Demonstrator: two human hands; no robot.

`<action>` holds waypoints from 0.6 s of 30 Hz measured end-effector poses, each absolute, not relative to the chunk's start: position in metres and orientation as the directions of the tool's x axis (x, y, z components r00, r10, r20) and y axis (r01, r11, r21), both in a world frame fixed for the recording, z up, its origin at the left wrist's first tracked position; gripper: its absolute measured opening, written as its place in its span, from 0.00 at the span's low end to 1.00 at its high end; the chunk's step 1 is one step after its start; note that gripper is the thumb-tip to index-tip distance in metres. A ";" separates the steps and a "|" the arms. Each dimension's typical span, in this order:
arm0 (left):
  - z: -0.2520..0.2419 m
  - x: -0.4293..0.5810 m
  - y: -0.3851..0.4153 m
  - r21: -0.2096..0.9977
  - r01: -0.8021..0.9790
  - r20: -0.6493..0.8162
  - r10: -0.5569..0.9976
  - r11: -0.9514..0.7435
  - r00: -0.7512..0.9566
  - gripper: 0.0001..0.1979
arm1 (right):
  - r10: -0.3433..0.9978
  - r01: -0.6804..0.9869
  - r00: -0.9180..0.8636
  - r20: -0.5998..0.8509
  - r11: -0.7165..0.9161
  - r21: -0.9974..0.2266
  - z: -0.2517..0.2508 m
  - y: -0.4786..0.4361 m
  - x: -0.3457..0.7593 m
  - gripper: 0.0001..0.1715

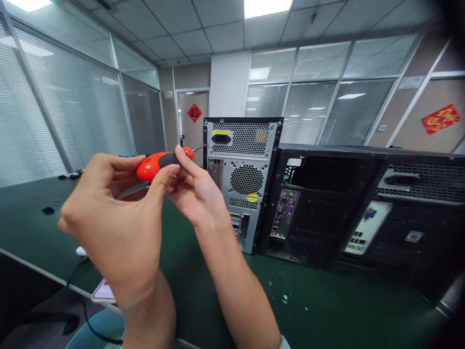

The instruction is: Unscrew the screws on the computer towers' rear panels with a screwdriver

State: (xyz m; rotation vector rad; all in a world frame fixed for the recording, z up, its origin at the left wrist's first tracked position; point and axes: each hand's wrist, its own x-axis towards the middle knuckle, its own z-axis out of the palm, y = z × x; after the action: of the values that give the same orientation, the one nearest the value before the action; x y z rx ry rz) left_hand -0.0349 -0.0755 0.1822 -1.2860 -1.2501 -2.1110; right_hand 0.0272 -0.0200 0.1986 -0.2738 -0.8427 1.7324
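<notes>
A red and black screwdriver [149,167] is held level between both hands, its shaft pointing right. My left hand [112,218] pinches the rear of the handle between thumb and fingers. Around the front of the handle, the fingers of my right hand [196,194] are closed. The thin shaft reaches the upper left edge of an upright computer case [247,179], whose silver back panel faces me. A screw at the tip is too small to make out.
To the right stand two black computer cases, one in the middle [312,213] and one at the far right [410,232]. Several small screws [285,298] lie on the dark green table [225,310]. A blue bin [98,329] sits below the table edge at lower left.
</notes>
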 end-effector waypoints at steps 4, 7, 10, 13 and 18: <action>0.181 -0.034 -0.079 0.487 0.692 0.860 0.157 -0.533 -0.485 0.12 | 0.914 -0.756 -0.349 0.209 -0.142 -0.639 0.200 -0.025 0.030 0.10; 0.182 -0.033 -0.080 0.476 0.701 0.869 0.159 -0.531 -0.469 0.11 | 0.912 -0.771 -0.353 0.209 -0.157 -0.617 0.201 -0.027 0.031 0.12; 0.183 -0.034 -0.081 0.459 0.700 0.878 0.157 -0.547 -0.453 0.10 | 0.908 -0.781 -0.363 0.208 -0.175 -0.599 0.201 -0.027 0.031 0.12; 0.182 -0.036 -0.080 0.444 0.690 0.886 0.166 -0.572 -0.433 0.10 | 0.907 -0.792 -0.364 0.214 -0.180 -0.584 0.200 -0.027 0.031 0.11; 0.183 -0.042 -0.076 0.354 0.666 0.923 0.130 -0.657 -0.363 0.14 | 0.889 -0.800 -0.388 0.241 -0.195 -0.568 0.198 -0.023 0.030 0.13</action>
State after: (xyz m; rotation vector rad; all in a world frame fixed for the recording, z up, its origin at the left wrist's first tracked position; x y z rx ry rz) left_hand -0.0424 -0.0761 0.1832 -1.5083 -1.0507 -2.0794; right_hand 0.0303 -0.0226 0.1985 -0.1665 -0.7545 1.8236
